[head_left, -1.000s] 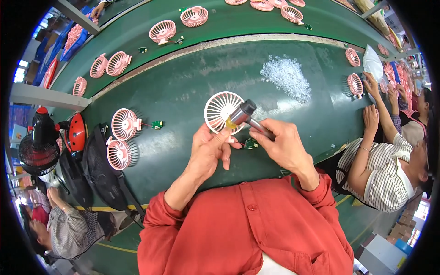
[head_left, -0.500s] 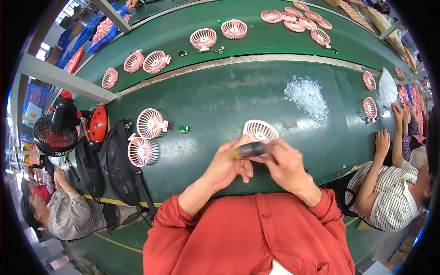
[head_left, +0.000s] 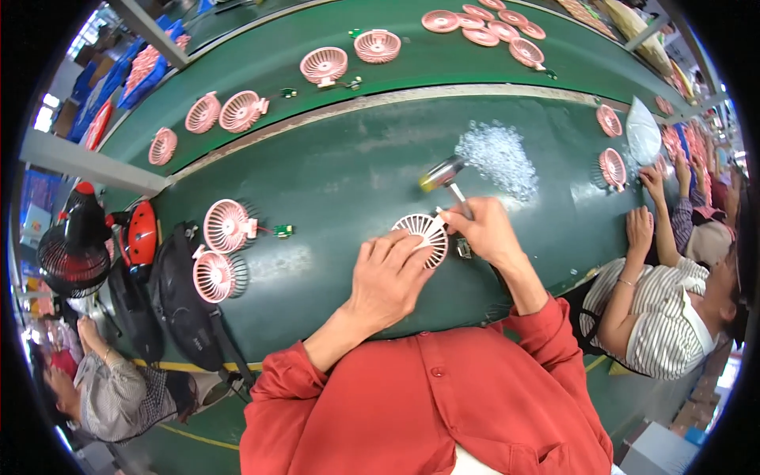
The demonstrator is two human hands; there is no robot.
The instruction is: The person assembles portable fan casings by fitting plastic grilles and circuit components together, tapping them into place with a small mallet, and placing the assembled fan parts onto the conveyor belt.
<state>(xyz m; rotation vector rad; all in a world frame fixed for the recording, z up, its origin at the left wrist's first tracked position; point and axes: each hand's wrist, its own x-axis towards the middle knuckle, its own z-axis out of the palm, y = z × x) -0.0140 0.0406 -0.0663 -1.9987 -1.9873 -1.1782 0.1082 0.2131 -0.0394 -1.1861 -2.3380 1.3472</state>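
My left hand [head_left: 386, 273] presses its fingers over a pale pink round fan housing [head_left: 412, 225] with radial slats, lying on the green work table in front of me. In my right hand [head_left: 487, 229] is a small hammer [head_left: 455, 188], its head with a yellowish end tilted up and to the left. The thumb and forefinger of that hand also reach the small tab at the housing's right edge. A small dark part [head_left: 463, 248] lies just right of the housing, close under my right hand; its kind I cannot make out.
Beyond my hands lies a pile of small clear plastic pieces [head_left: 499, 158]. Two pink fan housings [head_left: 227, 226] and a green circuit board [head_left: 283, 231] sit at left, near a black bag [head_left: 186, 297]. More housings line the raised belt [head_left: 269, 99]. Co-workers sit on both sides.
The blurred hammer has swung away from my left hand; its head now points up and away. My left hand has turned palm down onto the housing. The view has shifted slightly right.
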